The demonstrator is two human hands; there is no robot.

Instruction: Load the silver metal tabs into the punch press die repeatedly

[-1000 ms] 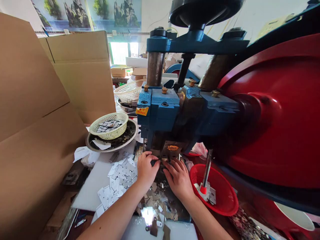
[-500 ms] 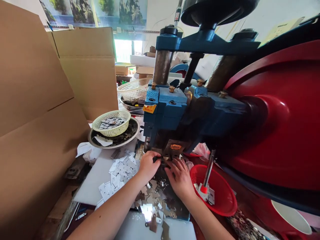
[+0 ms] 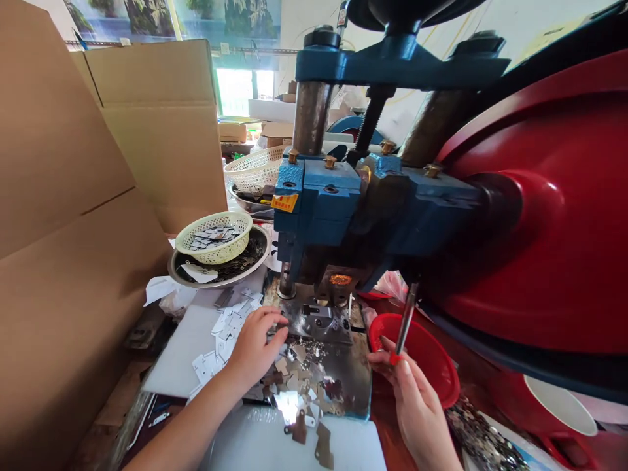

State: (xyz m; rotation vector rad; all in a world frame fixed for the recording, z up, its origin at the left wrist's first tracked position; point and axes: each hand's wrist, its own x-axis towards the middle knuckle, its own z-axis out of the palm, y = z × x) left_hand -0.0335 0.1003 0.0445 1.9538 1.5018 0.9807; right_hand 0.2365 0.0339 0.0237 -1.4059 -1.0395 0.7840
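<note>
A blue press machine (image 3: 324,203) with a big red flywheel (image 3: 549,216) stands in front of me. Its die plate (image 3: 318,320) now lies bare, with a small metal piece on it. My left hand (image 3: 255,347) rests on the pile of small white metal plates (image 3: 223,340), fingers curled over some of them. My right hand (image 3: 412,399) is by the red bowl (image 3: 432,373), its fingers closed on the red-tipped metal rod (image 3: 403,327) that hangs over the bowl. Punched scraps (image 3: 299,386) litter the shiny base plate.
A cream basket (image 3: 214,235) of plates sits in a steel dish (image 3: 218,268) at the left. Another white basket (image 3: 252,171) stands behind it. Tall cardboard boxes (image 3: 73,216) wall off the left side. A white foam board (image 3: 181,353) lies under the plates.
Both hands have drawn back from the die. The left hand moved left onto the plate pile; the right hand moved right and down and took hold of the red-tipped rod.
</note>
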